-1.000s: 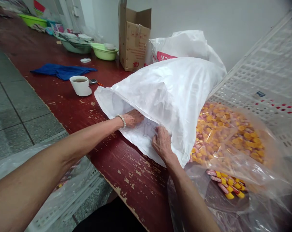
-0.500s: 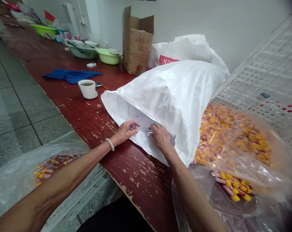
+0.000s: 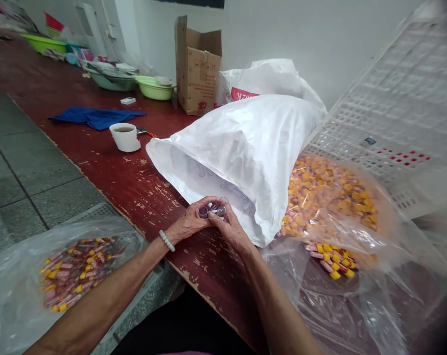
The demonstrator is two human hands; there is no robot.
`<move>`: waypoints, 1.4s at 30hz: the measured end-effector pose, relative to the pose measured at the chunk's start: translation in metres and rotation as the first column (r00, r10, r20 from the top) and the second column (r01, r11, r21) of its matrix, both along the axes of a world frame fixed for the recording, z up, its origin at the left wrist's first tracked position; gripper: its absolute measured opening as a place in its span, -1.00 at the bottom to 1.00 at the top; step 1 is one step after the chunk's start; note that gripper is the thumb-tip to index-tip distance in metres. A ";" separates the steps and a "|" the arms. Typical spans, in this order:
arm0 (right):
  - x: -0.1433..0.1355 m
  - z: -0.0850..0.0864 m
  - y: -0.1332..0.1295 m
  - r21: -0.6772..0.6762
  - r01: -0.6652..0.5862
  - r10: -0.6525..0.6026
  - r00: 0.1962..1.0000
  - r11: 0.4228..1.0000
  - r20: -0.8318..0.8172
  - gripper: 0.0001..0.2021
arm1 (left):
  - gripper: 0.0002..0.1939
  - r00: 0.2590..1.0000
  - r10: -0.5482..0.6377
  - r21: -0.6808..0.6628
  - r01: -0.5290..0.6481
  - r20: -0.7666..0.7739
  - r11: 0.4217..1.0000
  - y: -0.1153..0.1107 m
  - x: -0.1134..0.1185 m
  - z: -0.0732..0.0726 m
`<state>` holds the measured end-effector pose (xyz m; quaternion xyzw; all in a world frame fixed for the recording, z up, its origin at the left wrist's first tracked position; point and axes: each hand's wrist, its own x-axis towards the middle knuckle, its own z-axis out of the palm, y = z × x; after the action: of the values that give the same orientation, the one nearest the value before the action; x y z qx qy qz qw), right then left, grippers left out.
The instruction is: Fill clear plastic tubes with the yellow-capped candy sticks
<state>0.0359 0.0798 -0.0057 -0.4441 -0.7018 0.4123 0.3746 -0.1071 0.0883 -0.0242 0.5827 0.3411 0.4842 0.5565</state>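
Note:
My left hand (image 3: 192,218) and my right hand (image 3: 229,228) meet in front of the open mouth of a large white sack (image 3: 231,133). Several small clear round pieces (image 3: 212,209) are gathered between them, with fingers of both hands closed around them. Which hand bears each piece is hard to tell. Inside the sack's mouth more clear rings show faintly. To the right lies a clear plastic bag (image 3: 330,197) of yellow-capped pink tubes, with a small pile of such tubes (image 3: 332,259) in front of it.
A white cup (image 3: 126,138) of dark liquid and a blue cloth (image 3: 97,117) lie left of the sack. Behind are a cardboard box (image 3: 198,74) and green basins (image 3: 155,88). A white crate (image 3: 390,118) leans at right; bagged tubes (image 3: 73,271) lie lower left.
My right hand has left the sack's mouth and come to my left hand. More clear pieces now show between them. The view has shifted somewhat to the right.

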 end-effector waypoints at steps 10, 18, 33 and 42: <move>0.031 0.009 -0.017 -0.136 -0.121 0.145 0.972 0.983 0.186 -0.53 | -0.63 0.975 -0.026 0.022 0.032 -0.222 0.999 -0.012 0.008 0.007; 0.037 0.031 -0.039 0.076 -0.112 -0.006 0.524 0.991 0.852 -0.68 | -0.69 0.976 0.097 -0.025 -0.104 -0.194 0.994 -0.017 0.008 0.002; 0.058 0.027 -0.055 0.285 0.004 -0.137 0.884 0.958 0.447 -0.48 | -0.72 0.942 -0.105 0.095 0.142 -0.319 0.985 -0.052 0.032 0.016; 0.092 0.031 -0.091 0.271 -0.052 -0.072 0.902 0.961 0.426 -0.31 | -0.75 0.966 -0.180 0.066 0.195 -0.185 0.979 -0.071 0.066 -0.001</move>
<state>0.1278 -0.0110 0.0249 -0.4715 -0.8153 0.2000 0.2700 -0.0408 0.0174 -0.0255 0.6759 0.3122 0.3893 0.5423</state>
